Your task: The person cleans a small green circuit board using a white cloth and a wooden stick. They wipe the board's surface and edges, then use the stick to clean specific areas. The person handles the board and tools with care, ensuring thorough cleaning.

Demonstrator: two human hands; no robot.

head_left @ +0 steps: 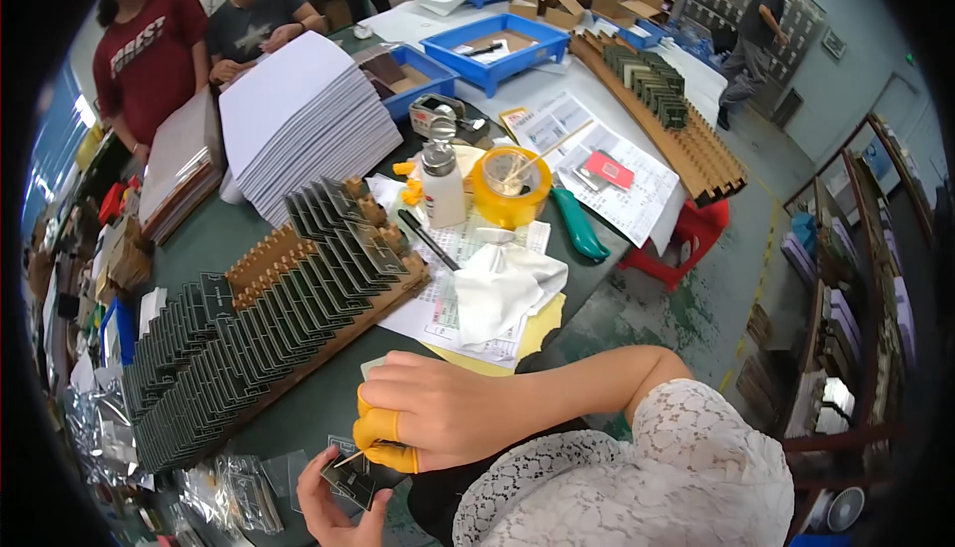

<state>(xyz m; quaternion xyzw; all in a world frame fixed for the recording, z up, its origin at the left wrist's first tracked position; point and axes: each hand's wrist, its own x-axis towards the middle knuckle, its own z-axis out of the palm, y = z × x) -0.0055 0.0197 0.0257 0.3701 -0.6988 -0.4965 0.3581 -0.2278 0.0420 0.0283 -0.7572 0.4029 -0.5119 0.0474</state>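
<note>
Head camera shows your left hand (336, 515) grasping a dark board (350, 486) by its edges, low before you, while your right hand (420, 406) pinches a thin stick (348, 458) over it, so a slack left grip could drop the board or heavy pressure scratch it.

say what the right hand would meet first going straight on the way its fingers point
The right hand would likely meet the board in the left hand first; its stick seems to reach it, though depth is unclear.
</note>
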